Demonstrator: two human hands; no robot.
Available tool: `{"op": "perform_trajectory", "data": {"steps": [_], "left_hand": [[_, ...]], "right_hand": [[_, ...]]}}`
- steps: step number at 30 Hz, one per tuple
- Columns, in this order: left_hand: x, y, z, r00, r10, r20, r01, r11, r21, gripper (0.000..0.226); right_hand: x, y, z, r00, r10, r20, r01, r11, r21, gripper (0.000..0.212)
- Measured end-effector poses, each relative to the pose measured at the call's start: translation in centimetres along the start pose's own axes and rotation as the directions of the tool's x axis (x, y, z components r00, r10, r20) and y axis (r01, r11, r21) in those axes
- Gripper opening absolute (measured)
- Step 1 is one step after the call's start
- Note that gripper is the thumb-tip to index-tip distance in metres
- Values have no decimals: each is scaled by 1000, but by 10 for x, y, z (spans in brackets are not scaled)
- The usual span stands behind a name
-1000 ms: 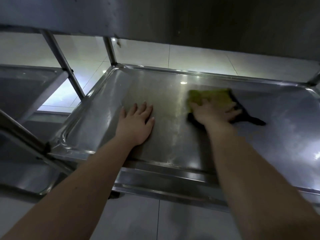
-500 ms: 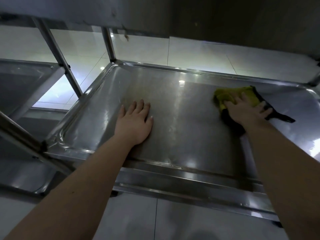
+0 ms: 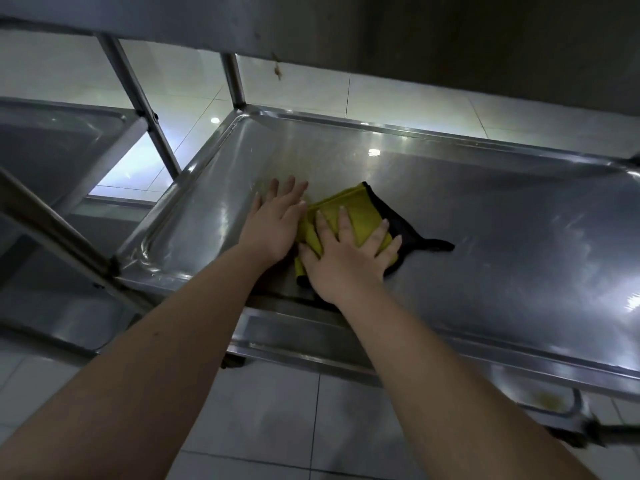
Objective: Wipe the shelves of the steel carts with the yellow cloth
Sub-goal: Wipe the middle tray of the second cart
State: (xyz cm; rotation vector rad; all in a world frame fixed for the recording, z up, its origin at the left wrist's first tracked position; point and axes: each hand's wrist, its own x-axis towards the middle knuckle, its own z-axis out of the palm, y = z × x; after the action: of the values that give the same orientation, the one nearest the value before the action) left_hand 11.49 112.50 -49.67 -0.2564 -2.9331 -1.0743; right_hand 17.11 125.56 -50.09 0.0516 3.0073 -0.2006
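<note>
A yellow cloth [image 3: 349,213] with a black underside lies folded on the middle shelf of a steel cart [image 3: 485,209], near its front left. My right hand [image 3: 346,258] presses flat on the cloth with spread, straight fingers. My left hand [image 3: 277,220] rests flat on the bare steel just left of the cloth, its edge touching the cloth. A black corner of the cloth sticks out to the right of my right hand.
The cart's upper shelf [image 3: 346,26] overhangs close above. Upright posts [image 3: 235,81] stand at the shelf's back left corner. A second steel cart [image 3: 52,147] stands to the left. White tiled floor [image 3: 277,410] lies below and behind.
My right hand has slid the cloth from the right part of the shelf leftward and nearer, up against my left hand. The left hand stayed planted on the shelf.
</note>
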Motion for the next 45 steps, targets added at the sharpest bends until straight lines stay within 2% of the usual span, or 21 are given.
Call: {"op": "perform_trajectory", "data": {"steps": [2,5,9,13,15,20,23,26,30,34,36,41,45], "left_hand": [[-4,7,-6,998,39,-42,-31,984,178,51],[-6,27,-9,984,152,-89,-105,913,394,58],[-10,79,32,988,135,81,-157,845,512,57],[-16,104,78,997,-9,80,-33,862,505,58],[-15,101,81,997,-10,72,-28,862,506,59],[-8,49,39,997,28,70,-62,836,545,59],[-3,7,1,997,-76,21,47,784,619,62],[1,-8,-13,986,-165,41,99,751,653,66],[13,28,18,988,-102,113,12,791,611,67],[21,96,73,976,35,215,-162,777,608,63],[24,110,86,973,79,218,-197,777,598,61],[28,86,70,982,119,146,-180,821,542,72],[32,70,50,996,-9,92,-52,770,637,79]], "right_hand": [[-1,13,-6,1000,-22,14,22,1000,18,73],[11,58,-23,998,53,-30,-50,993,112,76],[19,115,-30,991,121,-53,-115,988,107,58],[22,133,-25,984,132,-119,-111,979,169,53],[21,134,-22,984,125,-130,-103,982,160,52],[19,143,-18,979,184,-85,-178,981,74,55],[19,144,-19,981,183,-66,-180,983,43,57],[19,142,-17,983,178,-51,-177,984,22,58],[17,142,-17,985,167,-40,-167,986,6,57],[14,142,-17,982,183,-56,-183,983,5,55],[13,144,-17,978,194,-82,-192,981,35,55],[14,143,-17,978,190,-85,-188,981,40,54],[18,138,-16,973,210,-96,-208,978,35,52]]}}
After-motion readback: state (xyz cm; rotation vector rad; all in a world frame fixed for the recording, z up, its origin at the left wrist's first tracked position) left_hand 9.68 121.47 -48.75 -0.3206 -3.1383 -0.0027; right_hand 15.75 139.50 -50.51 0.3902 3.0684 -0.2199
